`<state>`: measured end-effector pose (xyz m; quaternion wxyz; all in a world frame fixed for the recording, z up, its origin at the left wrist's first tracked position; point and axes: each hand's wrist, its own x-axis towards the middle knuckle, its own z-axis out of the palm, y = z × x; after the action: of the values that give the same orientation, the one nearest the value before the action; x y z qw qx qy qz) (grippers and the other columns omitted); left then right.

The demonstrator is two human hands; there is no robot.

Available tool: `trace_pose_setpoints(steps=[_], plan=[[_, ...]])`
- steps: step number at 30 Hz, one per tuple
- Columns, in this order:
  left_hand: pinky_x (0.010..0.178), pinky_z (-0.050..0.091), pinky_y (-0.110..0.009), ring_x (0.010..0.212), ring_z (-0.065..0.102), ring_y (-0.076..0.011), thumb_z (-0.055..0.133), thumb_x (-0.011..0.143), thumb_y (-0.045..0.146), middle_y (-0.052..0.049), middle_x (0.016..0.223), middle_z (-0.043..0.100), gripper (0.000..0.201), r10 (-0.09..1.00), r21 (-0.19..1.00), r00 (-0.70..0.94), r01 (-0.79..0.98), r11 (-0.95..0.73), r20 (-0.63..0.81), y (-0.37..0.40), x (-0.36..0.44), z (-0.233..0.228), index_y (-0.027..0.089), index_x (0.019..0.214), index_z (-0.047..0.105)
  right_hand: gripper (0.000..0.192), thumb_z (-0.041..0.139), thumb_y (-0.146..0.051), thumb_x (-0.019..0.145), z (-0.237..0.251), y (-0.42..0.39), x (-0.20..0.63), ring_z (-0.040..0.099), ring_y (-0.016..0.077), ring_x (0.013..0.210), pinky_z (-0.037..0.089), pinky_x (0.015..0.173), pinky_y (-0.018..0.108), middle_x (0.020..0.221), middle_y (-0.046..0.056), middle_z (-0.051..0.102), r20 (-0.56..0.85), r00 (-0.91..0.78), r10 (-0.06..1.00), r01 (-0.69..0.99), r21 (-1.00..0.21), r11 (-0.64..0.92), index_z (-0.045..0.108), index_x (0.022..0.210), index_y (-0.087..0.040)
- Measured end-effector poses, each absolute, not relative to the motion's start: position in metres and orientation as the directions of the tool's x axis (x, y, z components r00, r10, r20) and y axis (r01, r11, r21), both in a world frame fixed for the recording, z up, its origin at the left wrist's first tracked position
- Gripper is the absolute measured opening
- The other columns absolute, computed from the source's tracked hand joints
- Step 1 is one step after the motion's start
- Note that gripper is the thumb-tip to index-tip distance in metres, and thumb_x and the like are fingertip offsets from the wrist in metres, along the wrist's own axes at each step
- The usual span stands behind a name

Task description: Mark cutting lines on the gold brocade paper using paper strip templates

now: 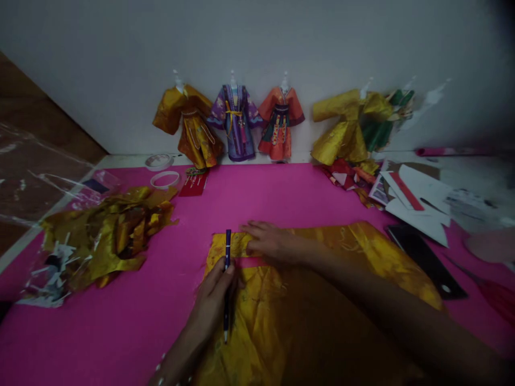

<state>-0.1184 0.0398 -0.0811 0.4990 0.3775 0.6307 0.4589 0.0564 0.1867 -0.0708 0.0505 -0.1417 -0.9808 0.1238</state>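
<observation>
Clearance: bare pink table cover (120, 321) outward of the left hand; black ruler (426, 261) beyond the right forearm.
Gold fabric (322, 300): shiny yellow brocade, flat under both hands, pink strip (251, 262) between them.
Left hand (215, 295): fingers curled around purple pen (227, 287), pen lying along the fabric.
Right hand (269, 241): open, palm down, pressing the fabric's far edge.
Scrap pile (104, 236): well left of the left hand.

Craft workshop, miniature costume making. Evidence: pink work mat (281, 193) covering the table; four small robes on stands (235, 120) ranged along the white wall (gold, purple, orange, yellow); heap of gold fabric scraps (108, 230) at left; tape rolls (164, 179); paper pattern pieces (418, 201) at right.
</observation>
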Motion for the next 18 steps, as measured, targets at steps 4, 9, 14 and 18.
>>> trace_pose_setpoints(steps=[4, 9, 14, 18], plan=[[0.056, 0.032, -0.026, 0.059, 0.041, -0.0138, 0.055, 0.090, 0.056, 0.003, 0.064, 0.050, 0.040, 0.933, 0.952, -0.189, -0.050, 0.304, -0.307, 0.040, -0.122, -0.089, 0.022, 0.072, 0.062, 0.032, 0.057, -0.018, 0.095, -0.054, 0.192, 0.036, 0.039, 0.0333, 0.144, 0.036, 0.114, 0.050, 0.156, 0.015, 0.042, -0.028, -0.992, 0.123, 0.125, -0.112, 0.986, 0.066, 0.125, -0.021], [0.054, 0.032, -0.026, 0.057, 0.039, -0.0136, 0.058, 0.089, 0.053, 0.004, 0.061, 0.049, 0.035, 0.928, 0.946, -0.191, -0.110, 0.305, -0.321, 0.043, -0.125, -0.092, 0.022, 0.075, 0.063, 0.036, 0.046, -0.025, 0.101, -0.035, 0.199, 0.015, 0.044, 0.0318, 0.139, 0.044, 0.106, 0.050, 0.149, 0.010, 0.052, -0.179, -0.984, -0.019, -0.021, 0.012, 1.000, 0.060, 0.134, -0.027], [0.054, 0.036, -0.026, 0.056, 0.042, -0.0144, 0.063, 0.085, 0.051, 0.004, 0.060, 0.053, 0.030, 0.928, 0.946, -0.199, -0.148, 0.290, -0.316, 0.046, -0.124, -0.089, 0.022, 0.074, 0.063, 0.037, 0.043, -0.025, 0.103, -0.031, 0.206, 0.008, 0.046, 0.0296, 0.138, 0.046, 0.103, 0.046, 0.148, 0.008, 0.052, -0.237, -0.966, -0.106, -0.126, 0.071, 0.989, 0.058, 0.137, -0.029], [0.053, 0.036, -0.024, 0.053, 0.042, -0.0128, 0.061, 0.086, 0.053, 0.005, 0.054, 0.047, 0.038, 0.926, 0.940, -0.205, -0.193, 0.280, -0.318, 0.049, -0.123, -0.085, 0.022, 0.065, 0.059, 0.039, 0.039, -0.027, 0.104, -0.034, 0.209, 0.009, 0.045, 0.0317, 0.138, 0.045, 0.104, 0.047, 0.156, 0.010, 0.043, -0.238, -0.964, -0.118, -0.139, 0.071, 0.988, 0.056, 0.140, -0.031]])
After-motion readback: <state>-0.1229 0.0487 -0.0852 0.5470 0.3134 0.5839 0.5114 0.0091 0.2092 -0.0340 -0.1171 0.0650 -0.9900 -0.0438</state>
